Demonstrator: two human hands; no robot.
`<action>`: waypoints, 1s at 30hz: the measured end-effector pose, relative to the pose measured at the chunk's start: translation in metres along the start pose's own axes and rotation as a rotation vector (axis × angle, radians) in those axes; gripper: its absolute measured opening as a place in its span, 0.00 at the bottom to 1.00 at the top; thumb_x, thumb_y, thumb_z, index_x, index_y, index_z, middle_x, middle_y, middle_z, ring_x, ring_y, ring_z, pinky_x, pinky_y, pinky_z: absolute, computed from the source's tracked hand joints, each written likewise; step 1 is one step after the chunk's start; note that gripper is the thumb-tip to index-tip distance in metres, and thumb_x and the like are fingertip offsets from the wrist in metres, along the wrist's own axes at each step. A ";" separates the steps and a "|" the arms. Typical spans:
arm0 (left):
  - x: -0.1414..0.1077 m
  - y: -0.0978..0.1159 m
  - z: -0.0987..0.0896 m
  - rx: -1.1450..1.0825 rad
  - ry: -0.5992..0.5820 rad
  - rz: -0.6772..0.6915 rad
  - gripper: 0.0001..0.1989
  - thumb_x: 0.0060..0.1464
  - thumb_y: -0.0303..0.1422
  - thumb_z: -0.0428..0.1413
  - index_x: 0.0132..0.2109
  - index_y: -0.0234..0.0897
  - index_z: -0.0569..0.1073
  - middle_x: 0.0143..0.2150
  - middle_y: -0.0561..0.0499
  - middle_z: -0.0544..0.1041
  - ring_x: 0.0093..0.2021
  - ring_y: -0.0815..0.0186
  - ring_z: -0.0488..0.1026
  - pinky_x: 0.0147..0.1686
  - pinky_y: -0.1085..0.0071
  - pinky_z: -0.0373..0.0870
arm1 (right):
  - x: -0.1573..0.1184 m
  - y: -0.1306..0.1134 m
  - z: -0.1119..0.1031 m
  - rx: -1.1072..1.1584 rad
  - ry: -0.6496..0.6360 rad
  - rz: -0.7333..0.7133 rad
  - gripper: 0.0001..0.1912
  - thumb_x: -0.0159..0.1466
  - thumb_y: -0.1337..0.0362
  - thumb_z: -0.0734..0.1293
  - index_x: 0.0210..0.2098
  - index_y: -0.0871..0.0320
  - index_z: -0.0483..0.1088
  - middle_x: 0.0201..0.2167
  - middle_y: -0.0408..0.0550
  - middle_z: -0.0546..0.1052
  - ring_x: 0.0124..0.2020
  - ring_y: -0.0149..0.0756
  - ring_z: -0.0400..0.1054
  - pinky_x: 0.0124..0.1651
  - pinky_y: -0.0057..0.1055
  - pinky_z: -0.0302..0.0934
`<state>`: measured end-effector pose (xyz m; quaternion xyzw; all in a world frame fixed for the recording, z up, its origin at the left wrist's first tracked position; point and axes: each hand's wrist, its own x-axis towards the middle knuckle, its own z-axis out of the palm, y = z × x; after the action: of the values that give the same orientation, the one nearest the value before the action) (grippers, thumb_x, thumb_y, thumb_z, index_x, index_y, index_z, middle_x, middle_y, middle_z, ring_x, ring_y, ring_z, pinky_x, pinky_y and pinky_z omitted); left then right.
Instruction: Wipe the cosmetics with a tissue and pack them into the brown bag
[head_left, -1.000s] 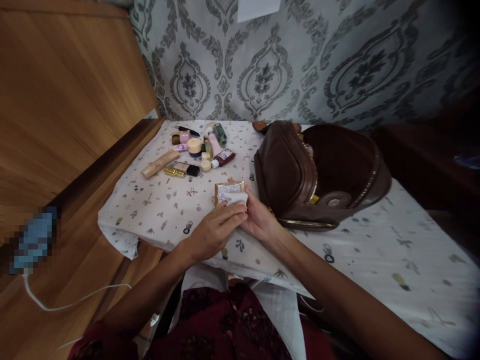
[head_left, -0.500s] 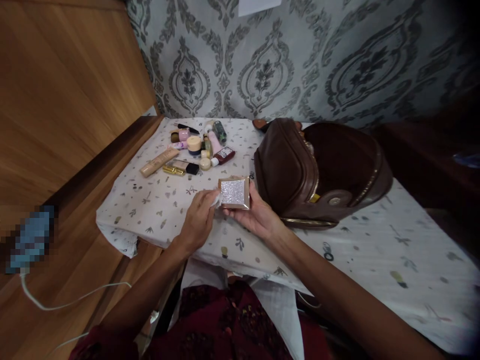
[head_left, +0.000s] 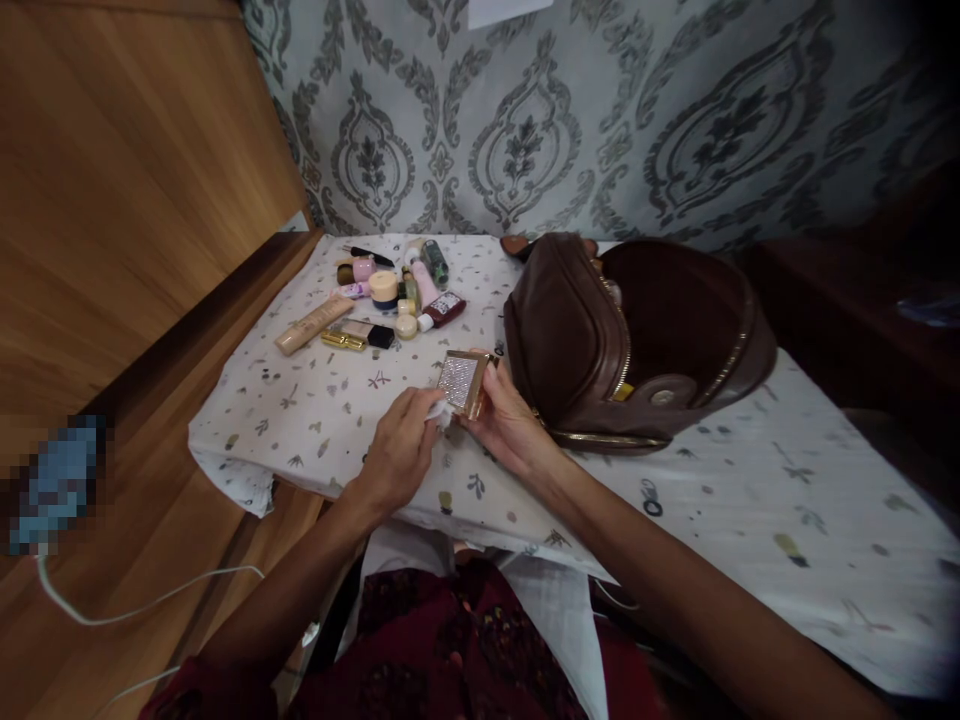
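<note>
My right hand is closed around the right side of a gold box-like compact with a glittery silver panel. The compact is tilted, so its gold side edge shows. My left hand pinches a crumpled white tissue against the compact's lower left corner. Both hands are above the near part of the table, just left of an open brown leather bag.
Several cosmetics lie on the patterned white tablecloth: a beige tube, a gold lipstick, a cream-lidded jar and a dark red bottle. A wooden panel borders the left side. A white cable hangs there.
My right hand has turned the compact so that its side edge faces me more. The tissue in my left hand has shifted slightly down along the compact's corner.
</note>
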<state>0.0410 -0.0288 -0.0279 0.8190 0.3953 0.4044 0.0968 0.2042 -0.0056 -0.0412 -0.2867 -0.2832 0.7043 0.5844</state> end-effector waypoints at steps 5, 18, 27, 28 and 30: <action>0.007 0.018 -0.004 -0.080 0.015 -0.009 0.11 0.63 0.24 0.48 0.50 0.38 0.68 0.43 0.48 0.76 0.44 0.64 0.74 0.45 0.68 0.72 | 0.000 0.002 0.002 -0.043 0.004 -0.058 0.23 0.57 0.50 0.74 0.47 0.44 0.64 0.38 0.36 0.73 0.34 0.31 0.67 0.35 0.28 0.64; 0.041 0.003 -0.004 -0.205 0.177 -0.103 0.09 0.58 0.24 0.53 0.45 0.39 0.73 0.42 0.50 0.77 0.45 0.63 0.74 0.48 0.67 0.69 | -0.006 0.005 0.006 -0.147 -0.184 0.022 0.23 0.58 0.48 0.74 0.49 0.45 0.69 0.39 0.39 0.75 0.38 0.34 0.70 0.39 0.30 0.66; 0.030 -0.022 0.009 -0.312 0.125 -0.273 0.14 0.64 0.35 0.50 0.53 0.36 0.71 0.53 0.43 0.76 0.55 0.59 0.72 0.57 0.59 0.66 | -0.002 -0.004 0.004 0.033 -0.132 0.156 0.25 0.59 0.45 0.72 0.51 0.46 0.70 0.46 0.44 0.77 0.41 0.39 0.72 0.38 0.36 0.70; 0.027 -0.022 0.010 -0.311 0.106 -0.279 0.16 0.65 0.36 0.49 0.56 0.35 0.70 0.55 0.41 0.75 0.57 0.59 0.71 0.59 0.58 0.65 | -0.001 -0.004 0.003 0.062 -0.123 0.152 0.23 0.59 0.46 0.72 0.51 0.46 0.70 0.46 0.44 0.77 0.41 0.38 0.72 0.39 0.36 0.71; 0.020 -0.021 0.012 -0.317 0.064 -0.286 0.20 0.67 0.37 0.46 0.61 0.34 0.67 0.59 0.40 0.72 0.61 0.59 0.68 0.62 0.58 0.62 | -0.001 -0.006 0.002 0.093 -0.106 0.110 0.20 0.60 0.50 0.73 0.49 0.45 0.71 0.48 0.42 0.77 0.42 0.37 0.72 0.41 0.36 0.71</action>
<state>0.0450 0.0019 -0.0338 0.7159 0.4418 0.4693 0.2685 0.2062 -0.0054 -0.0355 -0.2366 -0.2645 0.7620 0.5416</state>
